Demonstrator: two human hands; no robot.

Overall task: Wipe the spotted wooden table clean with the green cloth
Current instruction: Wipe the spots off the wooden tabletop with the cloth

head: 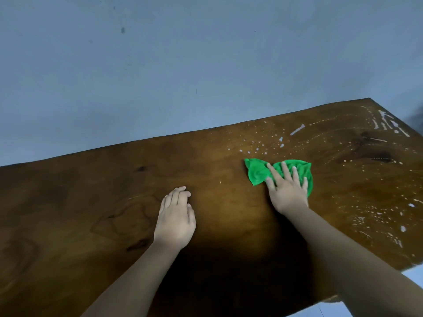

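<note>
The brown wooden table (pixel 96 202) fills the lower part of the head view. A crumpled green cloth (pixel 257 171) lies on it right of centre. My right hand (pixel 287 191) presses flat on the cloth with spread, straight fingers and covers its near part. White spots and streaks (pixel 258 143) dot the wood just beyond the cloth, and more white spots (pixel 377 216) cover the right end. My left hand (pixel 176 218) rests on the bare wood to the left of the cloth, fingers together and relaxed, holding nothing.
A plain grey-blue wall (pixel 183 65) stands behind the table's far edge. The table's right corner (pixel 370 99) lies at the upper right. A pale floor (pixel 412 280) shows past the near right edge.
</note>
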